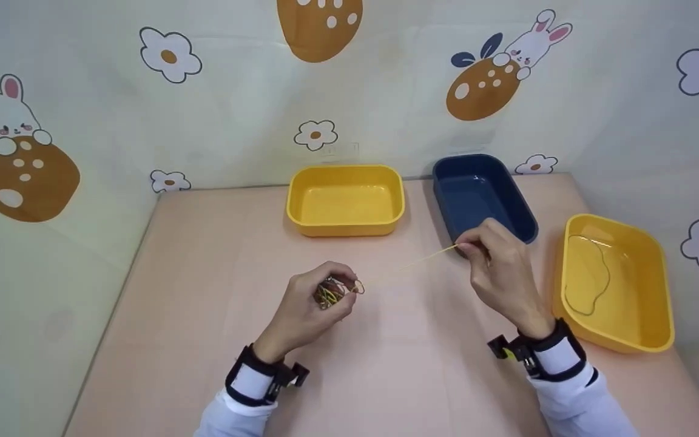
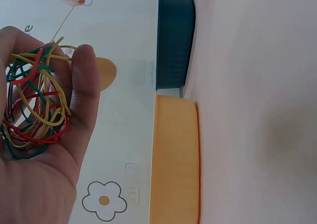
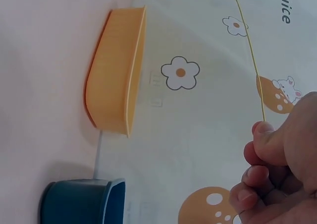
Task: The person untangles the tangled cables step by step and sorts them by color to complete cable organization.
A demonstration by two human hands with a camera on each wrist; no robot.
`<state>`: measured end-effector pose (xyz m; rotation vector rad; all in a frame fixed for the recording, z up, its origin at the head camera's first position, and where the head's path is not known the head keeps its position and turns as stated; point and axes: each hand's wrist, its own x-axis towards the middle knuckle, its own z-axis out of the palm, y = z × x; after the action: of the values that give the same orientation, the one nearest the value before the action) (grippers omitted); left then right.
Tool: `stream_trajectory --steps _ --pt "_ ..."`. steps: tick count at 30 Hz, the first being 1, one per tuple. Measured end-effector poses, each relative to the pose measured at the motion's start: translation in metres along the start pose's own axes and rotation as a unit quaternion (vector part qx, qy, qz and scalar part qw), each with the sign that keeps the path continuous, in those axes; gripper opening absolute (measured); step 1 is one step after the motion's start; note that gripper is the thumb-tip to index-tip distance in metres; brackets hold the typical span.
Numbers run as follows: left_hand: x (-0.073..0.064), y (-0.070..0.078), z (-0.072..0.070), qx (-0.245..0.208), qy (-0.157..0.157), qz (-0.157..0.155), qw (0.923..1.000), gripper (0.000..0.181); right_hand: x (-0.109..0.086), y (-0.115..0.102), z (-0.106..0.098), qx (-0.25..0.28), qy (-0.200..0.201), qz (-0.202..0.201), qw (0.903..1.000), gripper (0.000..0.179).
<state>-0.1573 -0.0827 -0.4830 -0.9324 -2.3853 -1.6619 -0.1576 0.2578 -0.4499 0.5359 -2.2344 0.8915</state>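
My left hand (image 1: 301, 318) holds a tangled bundle of red, green and yellow rubber bands (image 2: 58, 133) in its curled fingers and palm. Between the thumb and index finger of my right hand (image 1: 505, 282) is the end of a thin yellow rubber band (image 3: 252, 58). This band stretches taut and slanting across the gap towards the left hand's bundle. In the head view the right fingertips overlap the near rim of a dark blue bin (image 1: 483, 176). A small yellow loop pokes out by the left thumb tip.
At the back of the pink-covered table (image 1: 216, 243) stands a yellow bin (image 1: 346, 230), left of the blue one. Another yellow bin (image 1: 641, 291) at the right holds a thin loose strand (image 1: 608, 276). A patterned cloth wall (image 1: 234, 121) closes off the back and sides.
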Motion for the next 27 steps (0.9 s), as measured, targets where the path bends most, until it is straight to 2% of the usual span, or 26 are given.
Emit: stream_trajectory --steps 7,17,22,27 --pt "0.0 -0.001 -0.003 -0.016 0.001 -0.011 0.9998 0.022 0.001 0.004 -0.001 0.002 0.011 0.003 0.9999 0.011" --pt "-0.001 -0.005 -0.007 -0.017 0.0 -0.04 0.9991 0.024 0.001 0.011 -0.002 -0.009 0.014 0.014 0.9998 0.009" --pt "0.0 -0.007 -0.01 -0.036 -0.003 -0.057 0.9977 0.024 0.0 0.015 -0.001 -0.012 0.017 0.016 0.9997 0.01" --pt "0.001 -0.008 -0.015 -0.059 -0.005 -0.061 0.9964 0.023 0.001 0.02 -0.001 -0.022 0.02 0.012 0.9995 0.009"
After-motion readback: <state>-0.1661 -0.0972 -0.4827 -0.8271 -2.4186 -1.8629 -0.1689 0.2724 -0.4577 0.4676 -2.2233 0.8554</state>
